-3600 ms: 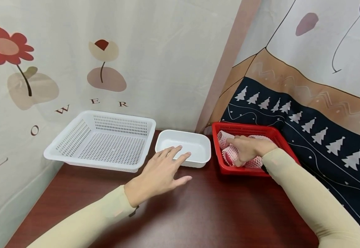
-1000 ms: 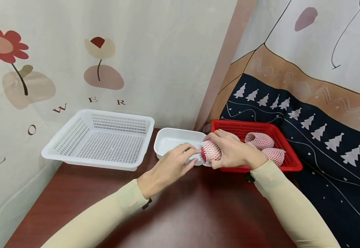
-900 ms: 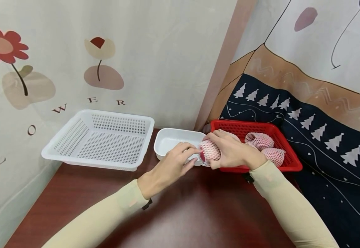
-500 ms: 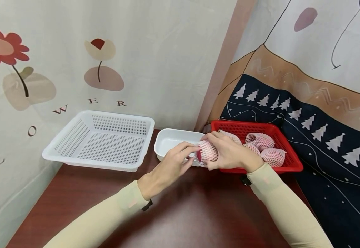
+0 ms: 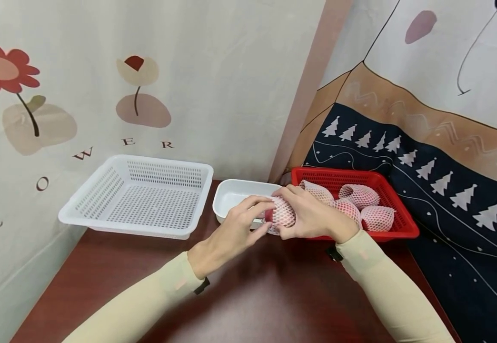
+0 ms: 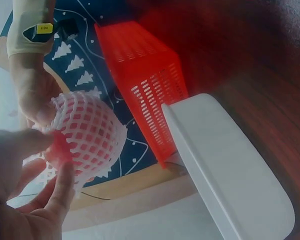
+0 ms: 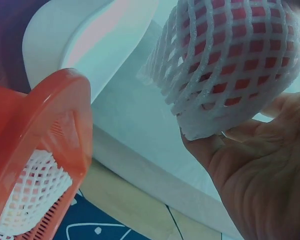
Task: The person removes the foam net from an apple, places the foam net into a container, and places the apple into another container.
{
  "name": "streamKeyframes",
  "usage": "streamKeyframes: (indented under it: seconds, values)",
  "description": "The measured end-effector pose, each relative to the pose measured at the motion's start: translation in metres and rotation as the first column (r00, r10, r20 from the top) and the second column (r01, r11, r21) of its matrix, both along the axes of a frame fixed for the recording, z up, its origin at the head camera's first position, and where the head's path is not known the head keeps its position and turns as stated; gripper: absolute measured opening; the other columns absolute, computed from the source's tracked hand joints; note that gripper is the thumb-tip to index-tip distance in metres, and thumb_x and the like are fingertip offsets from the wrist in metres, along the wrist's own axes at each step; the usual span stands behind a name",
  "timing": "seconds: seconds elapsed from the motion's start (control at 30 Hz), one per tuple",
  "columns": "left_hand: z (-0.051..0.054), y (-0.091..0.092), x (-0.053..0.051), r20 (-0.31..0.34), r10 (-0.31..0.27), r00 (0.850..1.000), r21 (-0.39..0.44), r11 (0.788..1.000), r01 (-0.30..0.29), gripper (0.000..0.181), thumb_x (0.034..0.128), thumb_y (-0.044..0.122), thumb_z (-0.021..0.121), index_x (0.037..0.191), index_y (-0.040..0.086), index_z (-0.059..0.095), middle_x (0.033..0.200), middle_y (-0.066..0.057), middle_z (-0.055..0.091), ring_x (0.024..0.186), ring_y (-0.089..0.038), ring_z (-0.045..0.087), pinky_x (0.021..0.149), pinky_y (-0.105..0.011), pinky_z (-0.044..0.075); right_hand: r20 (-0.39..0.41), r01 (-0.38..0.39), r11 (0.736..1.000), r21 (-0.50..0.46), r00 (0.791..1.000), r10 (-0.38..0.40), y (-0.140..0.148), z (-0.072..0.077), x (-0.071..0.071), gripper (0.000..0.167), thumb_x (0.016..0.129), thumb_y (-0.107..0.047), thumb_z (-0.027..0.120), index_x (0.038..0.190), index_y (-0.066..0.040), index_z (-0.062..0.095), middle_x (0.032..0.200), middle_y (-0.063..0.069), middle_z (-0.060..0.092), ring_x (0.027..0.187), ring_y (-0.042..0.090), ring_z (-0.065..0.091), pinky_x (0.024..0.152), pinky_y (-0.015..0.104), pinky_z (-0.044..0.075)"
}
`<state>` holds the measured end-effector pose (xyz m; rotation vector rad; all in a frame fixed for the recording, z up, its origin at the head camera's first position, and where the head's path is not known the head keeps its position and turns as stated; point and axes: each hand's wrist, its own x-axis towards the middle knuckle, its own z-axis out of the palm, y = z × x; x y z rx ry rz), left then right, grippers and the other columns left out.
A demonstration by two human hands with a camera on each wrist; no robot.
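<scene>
A red round item in a white foam net (image 5: 283, 212) is held between both hands, over the near right part of the small white tray (image 5: 231, 194). The right hand (image 5: 313, 214) grips the net from the right. At its left end, the left hand (image 5: 235, 231) pinches the bare red part, with thumb and fingertips on it. In the left wrist view the red surface (image 6: 60, 148) shows beside the net (image 6: 92, 131). The right wrist view shows the net (image 7: 230, 65) resting against the right hand (image 7: 265, 165).
A red basket (image 5: 407, 224) at the right holds several netted items (image 5: 378, 218). At the left stands a white perforated basket (image 5: 134, 228). The brown table (image 5: 248, 295) spreads in front, with printed curtains behind and to the right.
The right hand has lifted a netted item out of the red basket and brought it left to the left hand. Over the last second both hands and the item have shifted slightly left.
</scene>
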<state>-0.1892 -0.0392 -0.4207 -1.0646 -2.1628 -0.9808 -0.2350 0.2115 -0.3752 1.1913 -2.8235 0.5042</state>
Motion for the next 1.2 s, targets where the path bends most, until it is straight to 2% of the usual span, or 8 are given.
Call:
streamKeyframes:
  seconds: [0.43,0.77,1.03,1.2]
  values:
    - [-0.003,-0.005,-0.001,0.015,0.002,1.0,-0.044,0.999,-0.001,0.054,0.0896,0.004,0.096,0.138,0.002,0.073,0.139,-0.017,0.074,0.126,-0.03,0.077,0.109,-0.042,0.067,-0.012,0.006,1.0,-0.004,1.0,-0.006,-0.004,0.001,0.004,0.08,0.085,-0.047,0.085,0.153,-0.011,0.063,0.143,0.01,0.072,0.126,0.024,0.069,0.104,0.048,0.068]
    - [-0.003,-0.006,-0.001,0.029,-0.013,0.999,-0.061,0.998,0.015,0.067,0.0835,0.004,0.099,0.143,0.003,0.068,0.143,-0.017,0.072,0.129,-0.031,0.075,0.109,-0.042,0.067,-0.008,-0.008,0.999,-0.045,1.0,0.008,-0.007,0.001,0.006,0.086,0.087,-0.05,0.086,0.158,-0.009,0.059,0.149,0.012,0.071,0.128,0.025,0.07,0.105,0.047,0.068]
    - [-0.002,-0.007,0.002,0.066,-0.016,0.998,-0.08,0.997,0.021,0.069,0.0827,0.005,0.1,0.143,0.002,0.067,0.145,-0.019,0.07,0.13,-0.031,0.074,0.112,-0.043,0.065,0.043,-0.001,0.998,-0.07,0.999,0.004,-0.01,0.005,0.011,0.097,0.083,-0.053,0.088,0.164,-0.015,0.051,0.148,0.008,0.069,0.127,0.023,0.069,0.105,0.047,0.069]
    - [-0.001,-0.008,0.003,0.069,-0.013,0.998,-0.095,0.995,0.019,0.069,0.0826,0.006,0.1,0.142,0.003,0.067,0.145,-0.019,0.07,0.129,-0.031,0.074,0.112,-0.042,0.065,0.027,-0.025,0.996,-0.083,0.999,0.027,-0.011,0.006,0.012,0.095,0.084,-0.052,0.088,0.163,-0.014,0.051,0.148,0.008,0.069,0.129,0.025,0.068,0.105,0.048,0.068]
